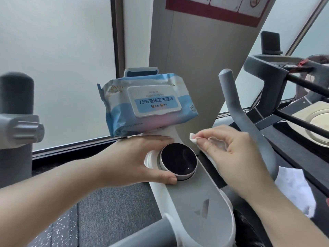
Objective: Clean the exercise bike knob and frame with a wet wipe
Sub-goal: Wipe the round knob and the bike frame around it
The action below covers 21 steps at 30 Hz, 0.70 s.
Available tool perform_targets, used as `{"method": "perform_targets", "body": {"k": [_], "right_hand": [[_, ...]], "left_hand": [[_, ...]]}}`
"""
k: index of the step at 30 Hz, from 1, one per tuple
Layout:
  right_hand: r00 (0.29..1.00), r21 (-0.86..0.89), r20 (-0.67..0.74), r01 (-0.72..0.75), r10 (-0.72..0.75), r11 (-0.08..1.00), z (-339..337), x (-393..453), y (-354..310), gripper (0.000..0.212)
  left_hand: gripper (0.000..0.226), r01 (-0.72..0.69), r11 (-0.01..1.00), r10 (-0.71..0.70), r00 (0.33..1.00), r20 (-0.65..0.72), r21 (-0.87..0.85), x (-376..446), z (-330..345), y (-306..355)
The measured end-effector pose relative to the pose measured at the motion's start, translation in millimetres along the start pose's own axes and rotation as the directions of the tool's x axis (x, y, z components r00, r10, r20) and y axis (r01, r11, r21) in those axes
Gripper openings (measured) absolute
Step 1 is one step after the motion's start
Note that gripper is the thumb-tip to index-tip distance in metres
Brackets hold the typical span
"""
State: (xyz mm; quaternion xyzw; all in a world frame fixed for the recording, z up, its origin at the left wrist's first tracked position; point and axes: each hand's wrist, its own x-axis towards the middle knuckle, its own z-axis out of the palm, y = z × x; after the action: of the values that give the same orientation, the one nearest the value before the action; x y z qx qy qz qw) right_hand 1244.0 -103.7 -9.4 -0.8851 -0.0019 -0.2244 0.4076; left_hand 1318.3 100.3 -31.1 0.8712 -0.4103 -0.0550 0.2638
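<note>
The bike's round knob (179, 161), black on top with a silver rim, sits on the grey and white frame (197, 198) at the centre of the view. My left hand (140, 161) wraps the knob's left side, thumb below it and fingers above. Right of the knob, my right hand (231, 150) pinches a white wet wipe (194, 138) that hangs down against the frame's right edge. A blue and pink wet wipe pack (149, 104) with its lid closed rests on the bike's holder behind the knob.
A grey handlebar (238, 111) curves up just right of my right hand. Another grey handlebar grip (17, 104) stands at far left. A neighbouring machine (288, 82) with black bars lies at right, a white sheet (293, 189) below it. Frosted windows lie behind.
</note>
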Motion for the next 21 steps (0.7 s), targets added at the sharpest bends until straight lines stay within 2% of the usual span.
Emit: {"method": "perform_targets", "body": {"k": [3, 5, 7, 10, 11, 13, 15, 21], "right_hand": [[0.998, -0.171, -0.013, 0.065, -0.068, 0.983, 20, -5, 3, 0.005], [0.993, -0.241, 0.004, 0.115, -0.118, 0.964, 28, -5, 2, 0.005], [0.992, -0.194, 0.071, 0.113, -0.101, 0.974, 28, -2, -2, 0.006], [0.970, -0.025, 0.242, -0.034, 0.039, 0.999, 13, 6, -7, 0.005], [0.968, 0.040, 0.239, -0.087, 0.075, 0.995, 7, 8, -7, 0.005], [0.983, 0.151, 0.126, -0.153, 0.134, 0.977, -7, 9, -5, 0.008], [0.982, 0.188, 0.039, -0.189, 0.185, 0.964, -17, 1, -6, 0.019], [0.957, 0.172, 0.193, -0.251, 0.218, 0.953, -33, -30, -13, 0.021]], "left_hand": [[0.088, -0.010, 1.000, 0.010, 1.000, -0.005, 0.015, 0, -1, 1], [0.078, -0.031, 0.999, 0.031, 0.999, -0.012, -0.009, 0, -2, 4], [0.071, -0.032, 0.999, 0.031, 1.000, -0.002, -0.024, 0, -4, 6], [0.076, -0.016, 1.000, 0.016, 1.000, 0.008, -0.002, 0, -3, 3], [0.080, -0.011, 1.000, 0.011, 1.000, 0.012, -0.001, 0, -2, 2], [0.089, 0.012, 1.000, -0.012, 1.000, 0.013, 0.013, 0, -2, 0], [0.090, -0.001, 1.000, 0.001, 1.000, 0.003, 0.019, 0, -1, -1], [0.090, -0.025, 1.000, 0.025, 1.000, -0.006, 0.011, 1, -2, 0]]}}
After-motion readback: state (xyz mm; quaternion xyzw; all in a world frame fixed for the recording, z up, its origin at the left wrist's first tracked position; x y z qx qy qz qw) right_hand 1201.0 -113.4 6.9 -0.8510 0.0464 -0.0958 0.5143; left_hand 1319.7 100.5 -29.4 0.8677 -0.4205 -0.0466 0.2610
